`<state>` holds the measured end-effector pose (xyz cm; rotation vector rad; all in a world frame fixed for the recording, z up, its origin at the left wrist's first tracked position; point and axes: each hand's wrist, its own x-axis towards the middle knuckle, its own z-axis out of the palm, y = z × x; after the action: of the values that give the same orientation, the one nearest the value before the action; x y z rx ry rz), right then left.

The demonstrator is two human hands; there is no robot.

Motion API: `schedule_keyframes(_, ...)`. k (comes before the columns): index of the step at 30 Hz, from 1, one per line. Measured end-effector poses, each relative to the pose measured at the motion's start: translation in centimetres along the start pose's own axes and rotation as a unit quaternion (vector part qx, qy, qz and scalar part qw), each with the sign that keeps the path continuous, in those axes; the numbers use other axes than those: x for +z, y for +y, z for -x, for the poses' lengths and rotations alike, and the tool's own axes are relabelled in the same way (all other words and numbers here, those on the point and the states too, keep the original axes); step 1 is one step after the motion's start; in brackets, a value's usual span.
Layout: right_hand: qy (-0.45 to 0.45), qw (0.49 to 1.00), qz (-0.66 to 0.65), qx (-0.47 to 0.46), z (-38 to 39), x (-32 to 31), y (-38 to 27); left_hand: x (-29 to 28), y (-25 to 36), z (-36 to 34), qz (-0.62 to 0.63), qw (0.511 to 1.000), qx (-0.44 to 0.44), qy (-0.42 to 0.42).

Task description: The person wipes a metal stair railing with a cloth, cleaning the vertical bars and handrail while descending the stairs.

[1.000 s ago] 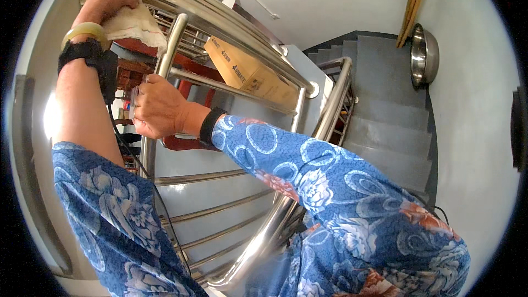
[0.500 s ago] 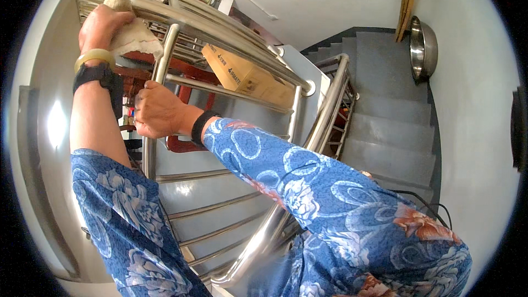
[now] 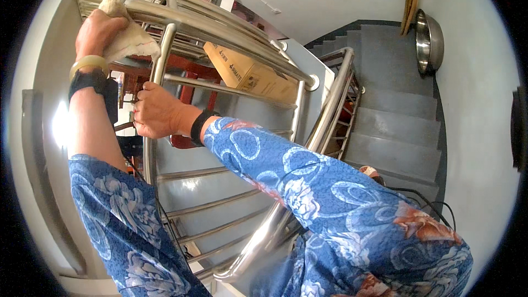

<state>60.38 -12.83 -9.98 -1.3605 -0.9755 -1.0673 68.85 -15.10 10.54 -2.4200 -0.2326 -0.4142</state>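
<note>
Slightly further up the steel handrail (image 3: 220, 25) the cream cloth (image 3: 129, 44) was slid, clamped under left hand (image 3: 96, 33), while right hand (image 3: 157, 113) is closed on upright post (image 3: 157, 77); wiping underway, next stroke prob. needs firm pressure.

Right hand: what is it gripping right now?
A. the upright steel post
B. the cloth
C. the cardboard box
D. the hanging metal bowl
A: the right hand wraps the post below the top rail, while the left hand presses the cloth on the rail.
</note>
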Motion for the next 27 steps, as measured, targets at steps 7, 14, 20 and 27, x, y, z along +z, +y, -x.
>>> schedule_keyframes(7,-0.014,1.0,-0.006,-0.004,-0.3,-0.5,-0.2,-0.9,0.3,0.6,0.025,0.999,-0.032,-0.024)
schedule_keyframes(14,0.01,1.0,-0.023,-0.012,-0.3,-0.6,-0.4,-0.7,0.4,0.8,-0.006,0.998,-0.037,0.042)
schedule_keyframes(20,-0.013,0.999,-0.038,-0.012,-0.4,-0.8,-0.7,-1.2,1.2,1.4,-0.008,0.998,-0.067,0.013)
schedule_keyframes(27,-0.004,0.999,-0.025,-0.021,-0.3,-1.0,-0.4,-0.9,1.7,1.6,-0.014,0.995,-0.097,0.022)
